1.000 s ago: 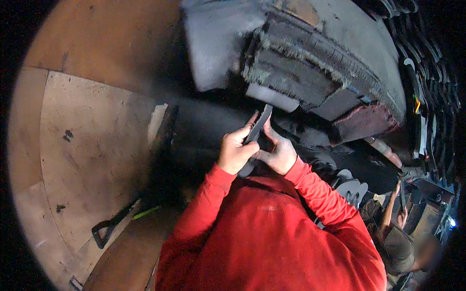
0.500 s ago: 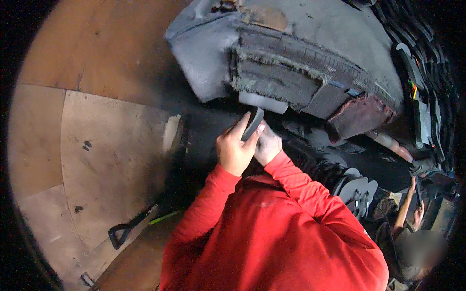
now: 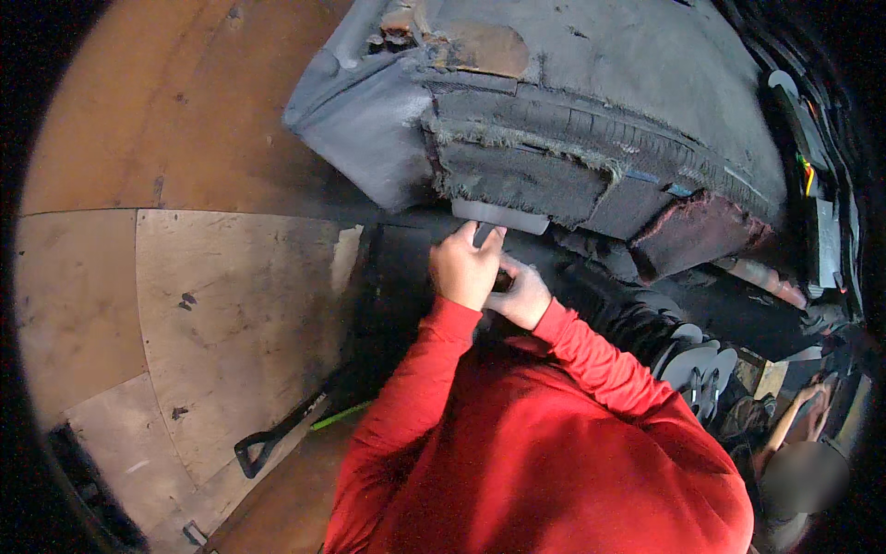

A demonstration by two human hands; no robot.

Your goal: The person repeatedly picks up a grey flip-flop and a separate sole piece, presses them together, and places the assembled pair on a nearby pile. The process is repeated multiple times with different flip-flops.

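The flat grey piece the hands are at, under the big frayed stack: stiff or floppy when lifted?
Probably fairly stiff: the flat grey piece shows straight edges and no sag where it juts out past the frayed stack. It looks thin, so likely light. The left hand touches it from below; the right hand sits just behind.

Red sleeves; grey frayed fabric stack; tan plywood floor.

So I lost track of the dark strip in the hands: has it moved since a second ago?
Yes. The dark strip has gone up, closer to the frayed grey pile, nearly touching it.
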